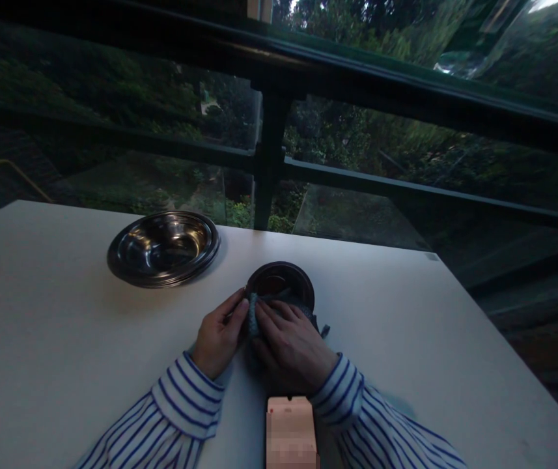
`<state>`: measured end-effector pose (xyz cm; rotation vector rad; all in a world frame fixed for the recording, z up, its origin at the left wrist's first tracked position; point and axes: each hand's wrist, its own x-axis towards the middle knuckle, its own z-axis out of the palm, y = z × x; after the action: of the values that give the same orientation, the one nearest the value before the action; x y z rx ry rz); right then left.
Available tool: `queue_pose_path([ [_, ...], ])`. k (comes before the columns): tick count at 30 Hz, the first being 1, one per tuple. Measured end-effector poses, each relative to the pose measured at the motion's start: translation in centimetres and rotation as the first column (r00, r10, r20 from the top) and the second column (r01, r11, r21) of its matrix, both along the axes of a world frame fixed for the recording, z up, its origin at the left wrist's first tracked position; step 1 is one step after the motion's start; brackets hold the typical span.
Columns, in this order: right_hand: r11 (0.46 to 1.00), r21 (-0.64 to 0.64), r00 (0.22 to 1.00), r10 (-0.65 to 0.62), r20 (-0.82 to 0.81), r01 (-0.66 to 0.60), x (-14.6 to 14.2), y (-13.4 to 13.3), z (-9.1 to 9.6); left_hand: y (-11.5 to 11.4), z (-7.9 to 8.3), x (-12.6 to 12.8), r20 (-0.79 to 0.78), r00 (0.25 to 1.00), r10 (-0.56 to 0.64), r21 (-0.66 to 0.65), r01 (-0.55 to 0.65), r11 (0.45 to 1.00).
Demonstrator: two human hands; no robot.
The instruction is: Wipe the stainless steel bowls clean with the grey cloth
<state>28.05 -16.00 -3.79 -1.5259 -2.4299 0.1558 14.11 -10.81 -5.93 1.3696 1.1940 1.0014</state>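
Basin (pixel 164 249) lies left of bowl (pixel 279 279) and cloth (pixel 254 317).

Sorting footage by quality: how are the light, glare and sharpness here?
Head view: dim bluish light; soft glints inside the steel bowl; left hand and right hand, on a grey cloth at the small dark bowl, are fairly sharp; the railing bows from lens distortion; a pixelated patch sits bottom centre.

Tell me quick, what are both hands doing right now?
Left hand: closed, gripping the small dark round metal bowl at its rim.
Right hand: closed over the crumpled grey cloth, pressing it on the bowl.
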Motion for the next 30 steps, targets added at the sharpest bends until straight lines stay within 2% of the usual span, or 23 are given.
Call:
queue_pose_path([
  [7, 0.996, -0.081, 0.999, 0.028, 0.04, -0.025, 0.54, -0.56, 0.63, 0.11, -0.19, -0.27, -0.044, 0.997, 0.07, 0.034, -0.069, 0.997],
  [12, 1.0, 0.02, 1.0, -0.006, 0.03, 0.006, 0.04, -0.46, 0.46, 0.15, -0.26, -0.19, -0.019, 1.0, 0.022, 0.007, -0.021, 1.0],
  [17, 0.999, -0.039, 0.998, 0.003, 0.059, -0.001, -0.18, -0.58, 0.72, 0.2, -0.47, -0.37, -0.059, 0.997, 0.04, 0.027, -0.039, 0.999],
  [22, 1.0, 0.026, 0.998, -0.015, 0.057, 0.014, -0.22, -0.64, 0.77, 0.15, -0.25, -0.29, -0.036, 0.999, 0.01, 0.06, -0.008, 0.998],
  [26, 1.0, -0.031, 0.997, 0.002, 0.077, 0.0, -0.23, -0.77, 0.87, 0.11, -0.32, -0.22, -0.046, 0.999, 0.005, 0.079, -0.001, 0.997],
  [30, 1.0, 0.015, 0.997, -0.019, 0.07, 0.018, -0.41, -0.8, 0.82, 0.1, -0.5, -0.24, -0.058, 0.998, 0.022, 0.044, -0.02, 0.999],
])
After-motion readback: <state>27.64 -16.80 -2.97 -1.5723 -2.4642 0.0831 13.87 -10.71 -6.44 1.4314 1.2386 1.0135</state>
